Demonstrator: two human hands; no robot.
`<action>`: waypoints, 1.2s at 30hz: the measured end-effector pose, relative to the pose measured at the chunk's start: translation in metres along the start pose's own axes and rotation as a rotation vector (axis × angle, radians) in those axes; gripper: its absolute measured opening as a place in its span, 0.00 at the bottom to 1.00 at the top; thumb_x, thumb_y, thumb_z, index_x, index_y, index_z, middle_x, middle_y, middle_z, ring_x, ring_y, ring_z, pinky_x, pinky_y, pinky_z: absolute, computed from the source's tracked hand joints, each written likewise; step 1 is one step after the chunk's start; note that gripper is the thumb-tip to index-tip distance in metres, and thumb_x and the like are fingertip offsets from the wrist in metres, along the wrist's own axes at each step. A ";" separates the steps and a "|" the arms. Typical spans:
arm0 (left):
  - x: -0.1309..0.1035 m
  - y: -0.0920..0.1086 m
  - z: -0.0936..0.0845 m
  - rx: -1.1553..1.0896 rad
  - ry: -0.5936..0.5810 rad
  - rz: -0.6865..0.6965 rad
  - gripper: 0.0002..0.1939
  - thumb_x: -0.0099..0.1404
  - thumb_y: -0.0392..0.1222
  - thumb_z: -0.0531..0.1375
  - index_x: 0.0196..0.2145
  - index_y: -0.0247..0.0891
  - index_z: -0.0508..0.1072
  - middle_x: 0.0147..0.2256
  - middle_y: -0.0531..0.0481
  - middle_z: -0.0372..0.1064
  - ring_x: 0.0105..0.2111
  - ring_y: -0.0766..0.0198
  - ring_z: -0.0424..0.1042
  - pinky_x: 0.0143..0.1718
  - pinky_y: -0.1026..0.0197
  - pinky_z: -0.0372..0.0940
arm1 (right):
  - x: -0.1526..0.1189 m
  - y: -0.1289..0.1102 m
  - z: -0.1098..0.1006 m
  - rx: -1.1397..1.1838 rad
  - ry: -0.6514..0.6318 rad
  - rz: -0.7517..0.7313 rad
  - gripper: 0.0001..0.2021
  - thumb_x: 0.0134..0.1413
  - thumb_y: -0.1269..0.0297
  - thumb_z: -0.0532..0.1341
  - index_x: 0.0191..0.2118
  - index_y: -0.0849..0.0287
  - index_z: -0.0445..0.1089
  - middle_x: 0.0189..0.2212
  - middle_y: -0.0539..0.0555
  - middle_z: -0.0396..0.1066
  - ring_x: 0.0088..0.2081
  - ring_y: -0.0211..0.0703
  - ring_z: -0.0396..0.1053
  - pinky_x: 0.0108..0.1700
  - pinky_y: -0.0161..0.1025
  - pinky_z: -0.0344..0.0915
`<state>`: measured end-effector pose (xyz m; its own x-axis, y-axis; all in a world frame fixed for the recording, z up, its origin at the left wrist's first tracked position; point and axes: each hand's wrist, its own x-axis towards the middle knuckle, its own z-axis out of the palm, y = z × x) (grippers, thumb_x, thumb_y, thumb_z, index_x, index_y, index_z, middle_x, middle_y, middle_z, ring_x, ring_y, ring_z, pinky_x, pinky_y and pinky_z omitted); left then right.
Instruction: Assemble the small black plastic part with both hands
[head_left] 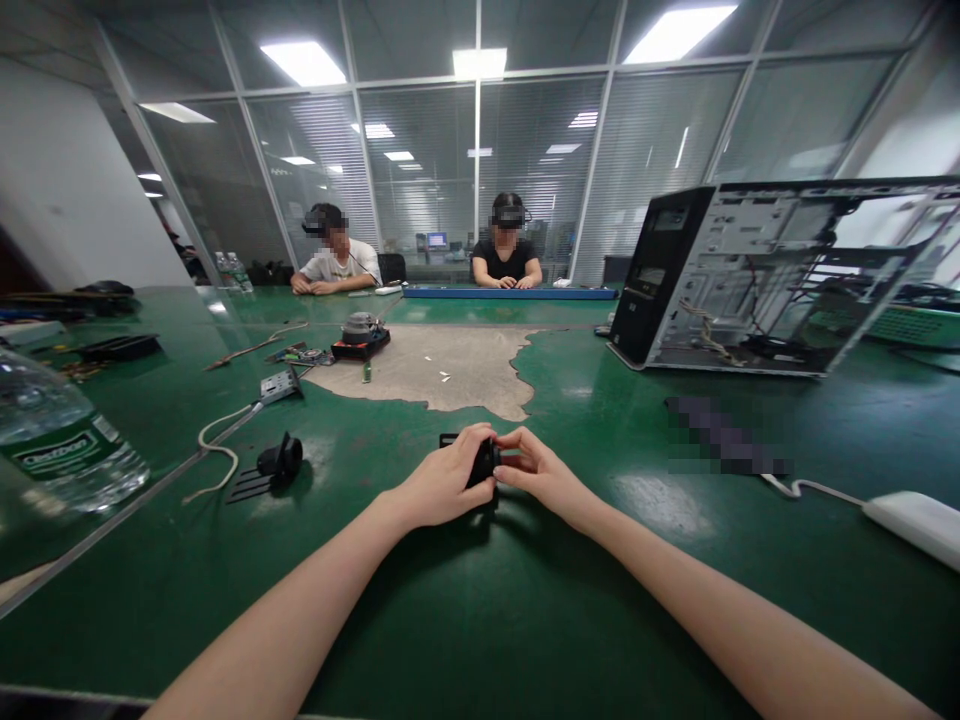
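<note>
- Nearest the camera: both forearms (307, 590), extended over the green counter (487, 620).
- Black part (484, 463) held at near centre.
- Part gripped by left hand (442, 480), fingers curled around it; right end pinched by right hand's (541, 474) fingers.
- Second black part (283, 457) seen at left.

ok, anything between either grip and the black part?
Nothing visible: the left grip and right grip are both on the black part, though they hide much of it. The black piece with slotted bracket lies off to the left, out of the way.
</note>
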<state>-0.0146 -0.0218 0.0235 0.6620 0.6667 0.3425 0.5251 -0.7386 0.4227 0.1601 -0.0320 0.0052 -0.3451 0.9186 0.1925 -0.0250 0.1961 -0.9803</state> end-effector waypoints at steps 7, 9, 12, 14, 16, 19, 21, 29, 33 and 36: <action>-0.001 0.003 -0.003 -0.005 -0.025 -0.019 0.26 0.58 0.41 0.52 0.52 0.40 0.49 0.50 0.44 0.55 0.45 0.56 0.64 0.46 0.54 0.60 | -0.001 -0.001 0.001 -0.001 0.024 -0.012 0.12 0.43 0.62 0.62 0.33 0.56 0.59 0.34 0.49 0.64 0.39 0.39 0.65 0.45 0.42 0.59; -0.001 0.001 -0.005 -0.025 -0.036 -0.039 0.27 0.58 0.43 0.53 0.53 0.41 0.48 0.51 0.43 0.54 0.45 0.55 0.64 0.46 0.54 0.59 | 0.000 0.000 0.001 -0.015 0.043 -0.018 0.11 0.44 0.60 0.61 0.32 0.57 0.59 0.34 0.49 0.64 0.38 0.38 0.65 0.43 0.41 0.60; -0.001 -0.002 -0.006 -0.050 -0.046 -0.065 0.27 0.58 0.45 0.54 0.53 0.40 0.49 0.51 0.42 0.54 0.46 0.55 0.63 0.47 0.53 0.58 | 0.001 0.002 0.001 -0.028 0.053 -0.002 0.12 0.44 0.60 0.61 0.34 0.57 0.60 0.34 0.50 0.64 0.38 0.39 0.64 0.43 0.41 0.60; 0.000 -0.005 -0.007 -0.064 -0.046 -0.063 0.27 0.57 0.45 0.54 0.53 0.39 0.50 0.51 0.42 0.54 0.47 0.54 0.61 0.48 0.53 0.57 | 0.002 0.002 0.001 -0.049 0.063 0.013 0.13 0.44 0.59 0.61 0.37 0.56 0.60 0.35 0.51 0.64 0.39 0.39 0.64 0.44 0.42 0.60; 0.000 -0.006 -0.007 -0.082 -0.048 -0.057 0.27 0.57 0.45 0.55 0.53 0.40 0.51 0.51 0.43 0.54 0.48 0.54 0.60 0.48 0.53 0.57 | 0.002 0.001 0.000 -0.064 0.057 0.026 0.14 0.45 0.60 0.60 0.39 0.57 0.61 0.35 0.51 0.64 0.39 0.40 0.64 0.45 0.43 0.60; 0.000 -0.007 -0.007 -0.102 -0.054 -0.047 0.27 0.57 0.45 0.55 0.52 0.40 0.51 0.50 0.44 0.55 0.47 0.56 0.61 0.48 0.53 0.57 | 0.001 0.000 -0.002 -0.030 0.008 0.032 0.14 0.44 0.61 0.61 0.37 0.57 0.61 0.38 0.52 0.65 0.40 0.41 0.65 0.45 0.44 0.60; 0.000 -0.007 -0.007 -0.110 -0.059 -0.039 0.26 0.57 0.45 0.55 0.52 0.40 0.51 0.49 0.45 0.56 0.46 0.57 0.61 0.47 0.54 0.57 | 0.001 -0.001 -0.004 0.013 -0.037 0.018 0.14 0.42 0.62 0.63 0.36 0.57 0.60 0.40 0.52 0.64 0.42 0.41 0.65 0.45 0.43 0.60; 0.001 -0.009 -0.008 -0.109 -0.059 -0.038 0.27 0.57 0.46 0.55 0.52 0.40 0.51 0.49 0.44 0.56 0.46 0.56 0.62 0.47 0.53 0.57 | 0.001 0.000 -0.003 0.027 -0.023 0.000 0.13 0.42 0.63 0.62 0.33 0.56 0.59 0.37 0.50 0.64 0.40 0.38 0.65 0.45 0.41 0.60; 0.001 -0.009 -0.008 -0.113 -0.060 -0.039 0.27 0.57 0.46 0.56 0.52 0.41 0.51 0.49 0.44 0.57 0.46 0.56 0.62 0.47 0.53 0.57 | 0.002 0.001 -0.001 -0.021 0.033 0.016 0.13 0.43 0.60 0.61 0.36 0.56 0.60 0.34 0.50 0.65 0.38 0.39 0.64 0.44 0.42 0.60; 0.001 -0.009 -0.009 -0.118 -0.071 -0.032 0.27 0.57 0.45 0.55 0.52 0.40 0.51 0.49 0.44 0.57 0.46 0.56 0.61 0.47 0.54 0.57 | 0.002 0.002 -0.002 -0.053 0.036 0.027 0.15 0.43 0.59 0.61 0.38 0.57 0.61 0.35 0.51 0.65 0.40 0.40 0.64 0.45 0.43 0.59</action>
<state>-0.0233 -0.0136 0.0274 0.6844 0.6778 0.2685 0.4826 -0.6973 0.5300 0.1613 -0.0287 0.0034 -0.3111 0.9354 0.1683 0.0336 0.1878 -0.9816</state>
